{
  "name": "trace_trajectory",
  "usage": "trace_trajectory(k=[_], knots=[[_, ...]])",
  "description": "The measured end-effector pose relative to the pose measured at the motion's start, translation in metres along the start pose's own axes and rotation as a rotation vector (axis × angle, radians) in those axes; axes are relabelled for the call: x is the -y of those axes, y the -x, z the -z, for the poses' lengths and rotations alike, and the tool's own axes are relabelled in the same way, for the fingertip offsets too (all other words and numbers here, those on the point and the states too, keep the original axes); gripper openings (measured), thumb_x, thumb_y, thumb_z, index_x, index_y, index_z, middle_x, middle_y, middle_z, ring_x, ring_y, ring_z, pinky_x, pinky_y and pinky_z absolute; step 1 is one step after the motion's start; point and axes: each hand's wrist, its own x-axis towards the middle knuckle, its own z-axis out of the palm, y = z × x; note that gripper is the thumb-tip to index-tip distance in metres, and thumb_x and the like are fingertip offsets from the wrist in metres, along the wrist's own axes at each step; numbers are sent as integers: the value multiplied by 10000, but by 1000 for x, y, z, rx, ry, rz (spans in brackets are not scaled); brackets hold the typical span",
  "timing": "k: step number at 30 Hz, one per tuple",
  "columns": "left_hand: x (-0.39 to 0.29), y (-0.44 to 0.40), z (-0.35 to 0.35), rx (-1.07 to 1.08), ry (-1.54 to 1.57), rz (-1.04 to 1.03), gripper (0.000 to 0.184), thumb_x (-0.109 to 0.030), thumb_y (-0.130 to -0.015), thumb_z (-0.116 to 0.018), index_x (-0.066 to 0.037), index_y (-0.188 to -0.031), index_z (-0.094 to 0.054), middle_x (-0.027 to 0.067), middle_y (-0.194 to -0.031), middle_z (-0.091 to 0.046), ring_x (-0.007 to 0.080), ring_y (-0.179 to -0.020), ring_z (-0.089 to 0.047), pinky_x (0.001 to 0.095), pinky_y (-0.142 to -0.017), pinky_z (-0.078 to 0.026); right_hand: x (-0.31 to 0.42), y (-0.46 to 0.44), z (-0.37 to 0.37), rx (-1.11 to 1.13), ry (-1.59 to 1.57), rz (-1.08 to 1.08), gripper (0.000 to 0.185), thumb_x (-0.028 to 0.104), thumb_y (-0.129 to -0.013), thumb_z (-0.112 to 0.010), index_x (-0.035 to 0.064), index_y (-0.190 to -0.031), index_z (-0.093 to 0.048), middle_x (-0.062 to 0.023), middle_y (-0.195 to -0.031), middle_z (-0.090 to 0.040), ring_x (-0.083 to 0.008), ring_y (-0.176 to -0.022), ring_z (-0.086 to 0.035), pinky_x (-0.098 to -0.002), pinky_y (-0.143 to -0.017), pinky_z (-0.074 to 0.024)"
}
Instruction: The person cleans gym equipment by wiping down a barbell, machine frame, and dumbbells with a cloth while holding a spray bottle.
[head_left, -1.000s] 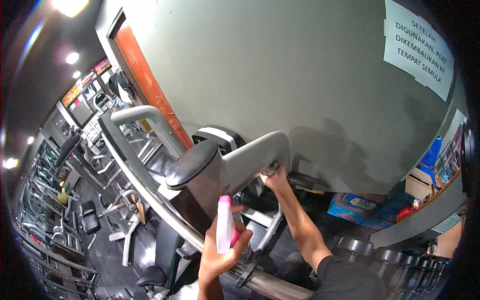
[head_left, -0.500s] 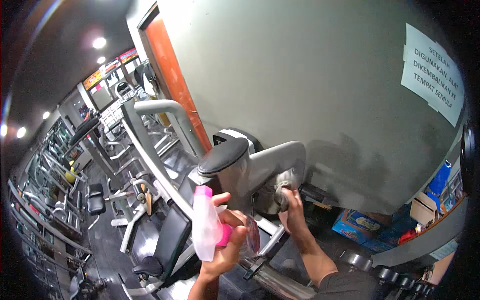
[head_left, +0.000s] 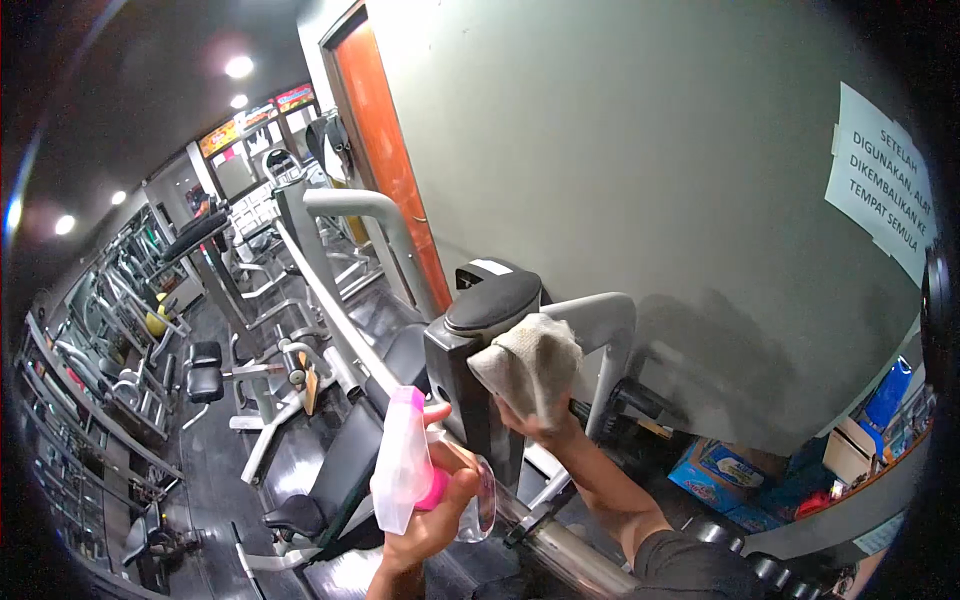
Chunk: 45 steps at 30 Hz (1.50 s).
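Note:
A spray bottle (head_left: 402,470) with a translucent white head and pink parts is in my left hand (head_left: 436,522), whose fingers wrap around its neck. Part of its clear body shows beside my fingers. My right hand (head_left: 538,424) grips a pale grey-beige cloth (head_left: 530,362), which covers most of my fingers. That cloth lies against the upper side of a dark upright column on a gym machine, just below the column's rounded black top (head_left: 493,303). A thick grey tubular arm (head_left: 608,345) curves out behind the cloth.
A grey wall with a paper sign (head_left: 880,180) rises ahead, beside an orange door (head_left: 385,140). Dumbbells (head_left: 770,572) are racked at lower right, near blue boxes (head_left: 715,470). More gym machines, including a padded bench (head_left: 345,470), stand on the left.
My right hand has moved up and left with the cloth, from near the grey arm onto the column's upper side. The view has shifted slightly; my left hand still holds the spray bottle.

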Motion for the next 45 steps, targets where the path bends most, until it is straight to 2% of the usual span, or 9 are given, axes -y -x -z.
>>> trace_trajectory(k=[3,6,11,14,16,19,30,38,45], knots=[[6,1,4,7,-38,-37,570,-87,-811,-659,99,-1250,-347,55,-645,-573,144,-648,-580,278,-656,-467,5,-38,34,-6,-64,125,663,225,-673,-736,63,-1256,-467,-171,-1247,-491,-377,-1181,-442,-452,-1039,-267],[5,1,-1,2,-32,-26,567,-89,-812,-658,96,-1250,-349,55,-647,-571,142,-646,-577,278,-650,-469,9,-31,34,-124,-493,-310,569,146,-678,-748,-20,-1165,-503,-188,-1126,-544,-348,-1157,-470,-446,-989,-341],[7,1,-3,-20,16,-31,564,-84,-812,-654,88,-1254,-350,57,-666,-571,142,-643,-573,278,-634,-469,12,-45,40,-216,-381,-88,967,185,-678,-796,-55,-1344,-137,-220,-1261,-390,-314,-1170,-445,-433,-977,-361],[6,2,-2,-15,9,-6,563,-79,-812,-653,84,-1258,-350,55,-675,-570,141,-647,-571,277,-635,-469,24,-60,49,-276,-691,-273,1037,118,-696,-784,78,-1370,3,-217,-1272,-362,-297,-1144,-452,-445,-968,-384],[5,1,-4,-13,2,-9,559,-70,-811,-650,83,-1257,-351,53,-670,-565,137,-649,-565,275,-638,-467,30,-69,53,-384,-935,-483,844,135,-671,-796,69,-1325,-267,-219,-1231,-401,-331,-1095,-476,-460,-889,-420],[6,0,-4,-11,-16,-12,559,-58,-810,-642,79,-1262,-344,50,-670,-563,134,-649,-563,271,-638,-465,13,-72,56,-147,-345,-277,396,253,-632,-786,61,-942,-629,-180,-1175,-421,-350,-1035,-451,-472,-867,-369],[3,0,-8,-24,-6,-23,527,-114,-836,-639,58,-1238,-345,43,-657,-554,135,-634,-561,274,-631,-467,28,-58,44,-93,-42,-130,526,253,-658,-762,150,-1145,-592,-207,-1290,-278,-427,-1227,-272,-519,-1002,-274],[9,2,-6,-33,-14,-71,552,-217,-858,-635,60,-1232,-338,39,-646,-549,123,-620,-546,262,-616,-461,20,31,-3,-234,-196,23,502,169,-531,-760,235,-1019,-664,-101,-1129,-455,-330,-1065,-447,-468,-897,-367],[8,3,-5,-42,-45,-67,557,-226,-852,-643,67,-1220,-345,36,-647,-547,117,-618,-543,268,-635,-467,29,158,18,396,-389,-233,567,202,-492,-790,210,-1045,-666,-97,-1087,-553,-312,-1009,-503,-421,-864,-404]])
